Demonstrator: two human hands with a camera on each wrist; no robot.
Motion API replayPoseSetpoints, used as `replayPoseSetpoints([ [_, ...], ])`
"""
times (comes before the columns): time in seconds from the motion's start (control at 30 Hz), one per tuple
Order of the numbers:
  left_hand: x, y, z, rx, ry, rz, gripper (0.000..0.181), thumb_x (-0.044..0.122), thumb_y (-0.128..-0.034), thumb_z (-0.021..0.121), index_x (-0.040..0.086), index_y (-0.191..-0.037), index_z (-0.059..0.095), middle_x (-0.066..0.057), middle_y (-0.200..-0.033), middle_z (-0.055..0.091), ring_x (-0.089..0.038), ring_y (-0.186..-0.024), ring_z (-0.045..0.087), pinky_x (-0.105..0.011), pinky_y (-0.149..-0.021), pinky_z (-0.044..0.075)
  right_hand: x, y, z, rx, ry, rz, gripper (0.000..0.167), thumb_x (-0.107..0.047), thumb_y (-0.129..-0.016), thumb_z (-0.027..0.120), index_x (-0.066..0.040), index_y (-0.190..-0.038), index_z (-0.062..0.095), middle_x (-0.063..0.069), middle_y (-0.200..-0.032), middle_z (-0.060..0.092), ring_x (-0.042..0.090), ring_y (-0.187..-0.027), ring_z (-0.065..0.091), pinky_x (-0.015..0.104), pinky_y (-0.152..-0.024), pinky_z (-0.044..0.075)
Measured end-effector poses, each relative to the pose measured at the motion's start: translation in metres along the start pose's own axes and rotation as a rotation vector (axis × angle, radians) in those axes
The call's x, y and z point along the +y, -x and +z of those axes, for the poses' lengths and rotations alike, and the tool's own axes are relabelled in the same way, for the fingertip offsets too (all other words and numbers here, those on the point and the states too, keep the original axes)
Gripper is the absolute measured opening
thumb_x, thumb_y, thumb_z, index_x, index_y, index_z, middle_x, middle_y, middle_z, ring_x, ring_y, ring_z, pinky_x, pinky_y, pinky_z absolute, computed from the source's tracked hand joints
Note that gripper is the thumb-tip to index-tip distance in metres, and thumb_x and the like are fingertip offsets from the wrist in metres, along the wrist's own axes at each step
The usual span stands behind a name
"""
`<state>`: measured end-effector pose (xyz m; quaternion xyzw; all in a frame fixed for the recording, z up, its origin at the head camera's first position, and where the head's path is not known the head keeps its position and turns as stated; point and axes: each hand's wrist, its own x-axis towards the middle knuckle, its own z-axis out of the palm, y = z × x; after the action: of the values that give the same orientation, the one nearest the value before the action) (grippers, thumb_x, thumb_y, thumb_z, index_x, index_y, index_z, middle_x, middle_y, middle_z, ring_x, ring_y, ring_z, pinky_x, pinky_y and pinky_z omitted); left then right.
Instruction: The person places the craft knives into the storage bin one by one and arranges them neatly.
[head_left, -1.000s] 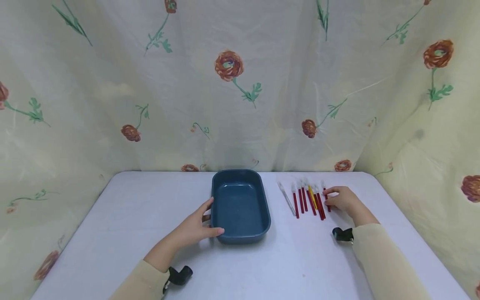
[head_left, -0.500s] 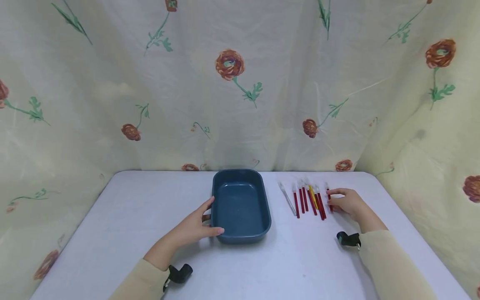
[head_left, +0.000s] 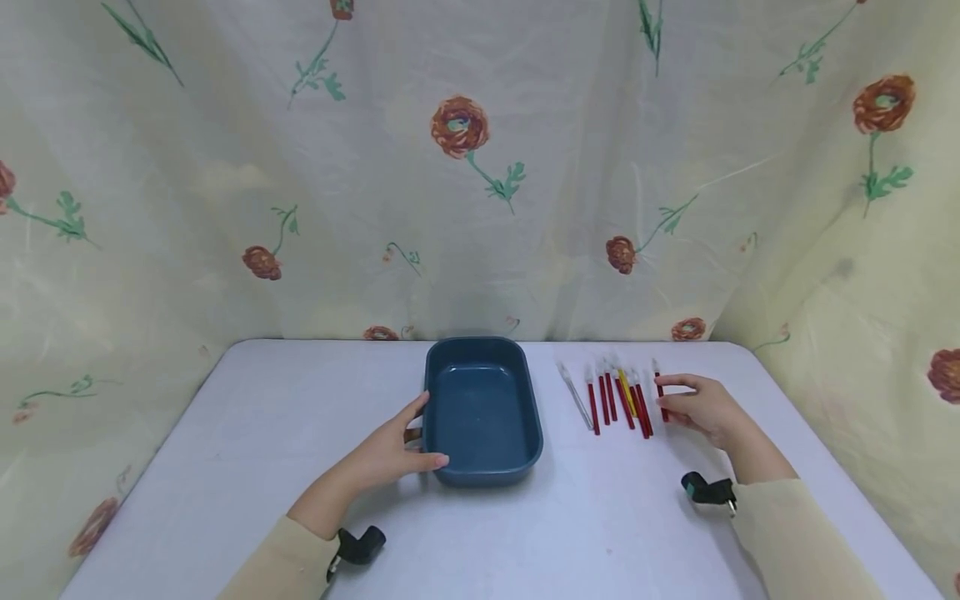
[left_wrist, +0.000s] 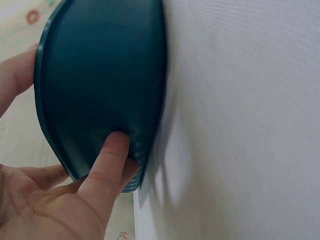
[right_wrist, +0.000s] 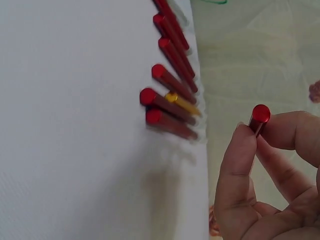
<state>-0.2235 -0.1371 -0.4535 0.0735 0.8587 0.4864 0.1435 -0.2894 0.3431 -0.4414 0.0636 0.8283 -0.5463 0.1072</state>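
In the head view, the left hand (head_left: 382, 458) grips the left side of a dark blue rectangular tray (head_left: 480, 421), thumb near its front left corner. The left wrist view shows that hand (left_wrist: 65, 200) spread against the tray wall (left_wrist: 100, 80). The right hand (head_left: 705, 408) pinches a red pen with a clear cap (head_left: 662, 400), right of the other pens. In the right wrist view, thumb and fingers of the right hand (right_wrist: 270, 185) hold the red pen (right_wrist: 259, 117) by its sides, apart from the red pens (right_wrist: 172, 82) and a yellow one (right_wrist: 182, 102).
Several red pens (head_left: 606, 400), a yellow pen (head_left: 628, 396) and a silver one (head_left: 575, 398) lie on the white table (head_left: 570, 533), right of the tray. Behind the table hangs a flowered curtain (head_left: 525, 275). Both wrists carry small black cameras (head_left: 362, 547).
My right hand has moved to the right with the red pen, widening the gap to the other pens. The left hand and the tray have hardly moved.
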Motion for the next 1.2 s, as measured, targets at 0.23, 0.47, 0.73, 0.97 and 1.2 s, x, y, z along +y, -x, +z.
replayPoseSetpoints([
  [0.23,0.000,0.002,0.000,-0.014,0.022,0.003,0.106,0.035,-0.0811,0.085,0.022,-0.162,0.018,-0.019,-0.161,0.028,-0.042,-0.139,0.042,-0.061,-0.100,0.045,-0.010,0.011,0.008,-0.029,-0.036,-0.024,0.053,-0.007,-0.097,0.064,0.008,-0.144,0.043,0.005,-0.099,0.061,0.009,-0.077,0.061,0.026,-0.072,0.058],
  [0.47,-0.003,0.001,-0.002,-0.026,0.033,0.006,0.108,0.036,-0.0803,0.086,0.024,-0.162,0.017,-0.019,-0.161,0.028,-0.042,-0.139,0.041,-0.060,-0.101,0.045,-0.021,0.019,0.017,-0.066,-0.095,-0.041,0.053,-0.012,-0.099,0.064,0.004,-0.145,0.044,0.007,-0.107,0.061,0.011,-0.083,0.062,0.029,-0.078,0.058],
  [0.73,-0.002,0.000,-0.002,-0.027,0.033,0.019,0.108,0.036,-0.0803,0.086,0.022,-0.162,0.017,-0.019,-0.162,0.027,-0.042,-0.139,0.042,-0.059,-0.101,0.045,-0.046,0.034,0.030,-0.104,-0.136,-0.057,0.052,-0.015,-0.099,0.065,0.000,-0.145,0.045,0.008,-0.107,0.062,0.013,-0.085,0.063,0.026,-0.078,0.058],
  [0.97,-0.003,0.000,-0.002,-0.030,0.042,0.026,0.107,0.035,-0.0809,0.085,0.021,-0.162,0.016,-0.019,-0.162,0.025,-0.043,-0.139,0.041,-0.058,-0.102,0.045,-0.064,0.042,0.043,-0.163,-0.194,-0.090,0.045,-0.011,-0.099,0.064,-0.001,-0.140,0.050,0.007,-0.104,0.062,0.012,-0.085,0.063,0.023,-0.075,0.057],
  [1.2,-0.003,0.000,-0.002,-0.031,0.024,0.029,0.107,0.036,-0.0814,0.085,0.022,-0.162,0.016,-0.020,-0.162,0.026,-0.043,-0.139,0.042,-0.059,-0.101,0.045,-0.077,0.046,0.060,-0.184,-0.148,-0.103,0.047,-0.013,-0.098,0.066,-0.002,-0.141,0.050,0.008,-0.103,0.062,0.016,-0.086,0.060,0.023,-0.076,0.056],
])
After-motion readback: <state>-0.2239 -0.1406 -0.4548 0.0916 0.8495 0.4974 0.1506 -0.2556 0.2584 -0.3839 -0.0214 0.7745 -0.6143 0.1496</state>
